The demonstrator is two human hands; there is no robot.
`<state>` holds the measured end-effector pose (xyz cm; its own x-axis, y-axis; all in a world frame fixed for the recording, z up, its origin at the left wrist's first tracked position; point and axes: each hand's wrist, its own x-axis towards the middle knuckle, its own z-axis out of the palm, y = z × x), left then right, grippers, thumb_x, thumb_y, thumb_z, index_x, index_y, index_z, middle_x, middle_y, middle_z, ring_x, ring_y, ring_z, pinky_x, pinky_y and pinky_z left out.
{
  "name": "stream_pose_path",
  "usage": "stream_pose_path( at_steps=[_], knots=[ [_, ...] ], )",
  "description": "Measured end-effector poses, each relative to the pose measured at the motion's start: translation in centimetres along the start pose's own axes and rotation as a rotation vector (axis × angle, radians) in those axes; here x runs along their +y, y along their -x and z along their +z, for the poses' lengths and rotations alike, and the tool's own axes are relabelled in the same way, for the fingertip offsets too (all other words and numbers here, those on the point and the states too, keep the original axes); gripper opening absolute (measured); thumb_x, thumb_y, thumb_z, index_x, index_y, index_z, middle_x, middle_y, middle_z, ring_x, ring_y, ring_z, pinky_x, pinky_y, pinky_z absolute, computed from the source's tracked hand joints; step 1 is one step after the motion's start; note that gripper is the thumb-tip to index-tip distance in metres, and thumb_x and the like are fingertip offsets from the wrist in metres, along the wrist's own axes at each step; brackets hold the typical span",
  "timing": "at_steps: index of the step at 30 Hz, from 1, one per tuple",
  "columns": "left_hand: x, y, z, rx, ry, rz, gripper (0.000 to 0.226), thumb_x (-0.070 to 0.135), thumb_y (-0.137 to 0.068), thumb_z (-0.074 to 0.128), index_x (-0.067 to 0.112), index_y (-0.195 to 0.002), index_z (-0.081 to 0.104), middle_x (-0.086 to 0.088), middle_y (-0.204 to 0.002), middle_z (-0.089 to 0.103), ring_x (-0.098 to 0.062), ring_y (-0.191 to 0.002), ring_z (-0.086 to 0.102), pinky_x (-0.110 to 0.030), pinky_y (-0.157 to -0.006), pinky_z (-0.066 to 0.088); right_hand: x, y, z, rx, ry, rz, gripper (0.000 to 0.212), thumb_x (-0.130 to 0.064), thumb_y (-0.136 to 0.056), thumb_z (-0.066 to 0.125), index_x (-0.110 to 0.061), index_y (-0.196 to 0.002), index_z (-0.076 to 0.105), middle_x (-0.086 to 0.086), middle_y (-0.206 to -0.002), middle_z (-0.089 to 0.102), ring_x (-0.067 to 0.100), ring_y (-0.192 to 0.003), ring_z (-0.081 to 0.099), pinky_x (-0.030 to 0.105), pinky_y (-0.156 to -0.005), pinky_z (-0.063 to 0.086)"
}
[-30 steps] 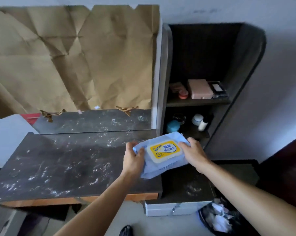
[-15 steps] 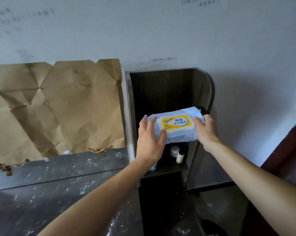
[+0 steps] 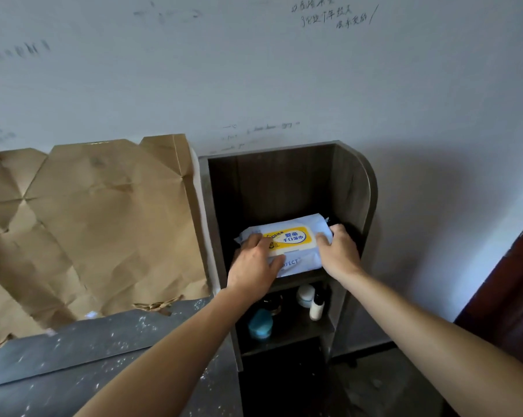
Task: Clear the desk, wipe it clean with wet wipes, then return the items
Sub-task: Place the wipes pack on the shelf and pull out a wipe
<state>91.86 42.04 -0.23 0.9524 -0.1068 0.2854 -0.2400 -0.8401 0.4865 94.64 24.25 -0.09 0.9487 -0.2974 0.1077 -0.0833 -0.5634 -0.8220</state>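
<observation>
A pale blue pack of wet wipes (image 3: 296,236) with a yellow lid lies on the upper shelf of a dark wooden shelf unit (image 3: 352,188). My left hand (image 3: 254,267) grips the pack's left end and front. On the pack's right end sits my right hand (image 3: 338,251), fingers curled around it. The dark speckled desk top (image 3: 73,356) stretches across the lower left, under my left forearm.
Crumpled brown paper (image 3: 97,224) covers the wall behind the desk. On the lower shelf stand a blue round container (image 3: 260,325), a white jar (image 3: 305,294) and a small white bottle (image 3: 316,307). A dark wooden door edge (image 3: 507,296) is at the right.
Both hands carried the wipes pack up from over the desk and into the shelf unit's upper shelf. The view tilted upward toward the wall.
</observation>
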Motion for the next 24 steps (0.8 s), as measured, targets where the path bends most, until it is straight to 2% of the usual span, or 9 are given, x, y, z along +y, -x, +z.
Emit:
stream_pose_path(
  at_steps=[2,4,6,7,11,13,16,21,24],
  knots=[
    [-0.2,-0.1,0.1,0.004,0.001,-0.011,0.052,0.039,-0.089,0.059,0.013,-0.134,0.05,-0.003,-0.139,0.044,-0.024,-0.127,0.043,-0.035,-0.105,0.034,0.6,0.6,-0.7,-0.021,0.104,-0.16,0.032,-0.028,-0.091,0.055,-0.011,-0.119,0.048,0.008,-0.109,0.061,0.029,-0.1,0.058,0.037,-0.08,0.047],
    [-0.3,-0.2,0.1,0.019,0.0,-0.017,0.051,0.039,-0.089,0.06,0.014,-0.132,0.053,-0.003,-0.139,0.047,-0.023,-0.126,0.045,-0.033,-0.104,0.034,1.1,1.2,-1.5,0.009,0.188,-0.396,0.047,-0.021,-0.087,0.062,-0.011,-0.13,0.046,0.007,-0.127,0.054,0.026,-0.115,0.05,0.038,-0.092,0.043],
    [-0.2,-0.3,0.1,0.044,0.014,-0.023,0.047,0.038,-0.089,0.061,0.013,-0.128,0.057,-0.005,-0.133,0.053,-0.023,-0.122,0.05,-0.032,-0.099,0.037,0.8,1.1,-2.0,0.008,0.276,-0.615,0.045,-0.02,-0.084,0.067,-0.01,-0.126,0.054,0.008,-0.134,0.05,0.026,-0.124,0.044,0.038,-0.097,0.04],
    [-0.1,-0.3,0.1,0.06,0.023,-0.03,0.045,0.038,-0.089,0.062,0.012,-0.126,0.059,-0.006,-0.129,0.056,-0.024,-0.118,0.053,-0.031,-0.096,0.039,0.3,0.7,-2.3,-0.038,0.302,-0.667,0.042,-0.022,-0.084,0.067,-0.011,-0.122,0.057,0.007,-0.135,0.049,0.025,-0.127,0.042,0.037,-0.098,0.039],
    [0.1,-0.4,0.1,0.108,0.033,-0.068,0.039,0.038,-0.09,0.06,0.013,-0.12,0.063,-0.007,-0.115,0.064,-0.025,-0.102,0.061,-0.03,-0.083,0.042,-1.4,-0.9,-2.3,-0.26,0.328,-0.651,0.051,-0.035,-0.085,0.067,-0.015,-0.129,0.054,0.002,-0.138,0.048,0.02,-0.124,0.046,0.031,-0.098,0.037],
    [0.2,-0.6,0.2,0.115,0.006,-0.069,0.038,0.038,-0.091,0.058,0.013,-0.119,0.064,-0.008,-0.114,0.066,-0.027,-0.101,0.062,-0.032,-0.082,0.043,-1.5,-1.4,-2.1,-0.281,0.359,-0.627,0.055,-0.041,-0.084,0.066,-0.017,-0.131,0.052,0.0,-0.132,0.054,0.021,-0.115,0.053,0.03,-0.092,0.043],
    [0.5,-0.7,0.3,0.13,-0.032,-0.072,0.037,0.039,-0.093,0.055,0.013,-0.118,0.064,-0.009,-0.115,0.066,-0.029,-0.103,0.062,-0.035,-0.084,0.046,-1.5,-2.0,-2.2,-0.278,0.366,-0.644,0.05,-0.047,-0.083,0.065,-0.019,-0.124,0.06,0.001,-0.119,0.064,0.021,-0.103,0.06,0.033,-0.085,0.048],
    [0.7,-0.5,0.2,0.193,0.039,-0.162,0.041,0.04,-0.09,0.06,0.009,-0.116,0.06,-0.013,-0.107,0.068,-0.032,-0.099,0.062,-0.035,-0.079,0.044,-3.0,-3.1,-3.0,-0.342,0.54,-0.69,0.049,-0.057,-0.082,0.059,-0.025,-0.12,0.063,0.001,-0.113,0.067,0.021,-0.098,0.061,0.03,-0.076,0.048],
    [0.5,-0.3,0.4,0.189,0.091,-0.2,0.051,0.04,-0.087,0.064,0.009,-0.125,0.051,-0.014,-0.112,0.067,-0.034,-0.104,0.061,-0.038,-0.082,0.048,-3.7,-3.6,-3.2,-0.364,0.594,-0.677,0.042,-0.061,-0.086,0.051,-0.03,-0.107,0.069,0.0,-0.095,0.069,0.024,-0.087,0.063,0.031,-0.065,0.045]
  ],
)
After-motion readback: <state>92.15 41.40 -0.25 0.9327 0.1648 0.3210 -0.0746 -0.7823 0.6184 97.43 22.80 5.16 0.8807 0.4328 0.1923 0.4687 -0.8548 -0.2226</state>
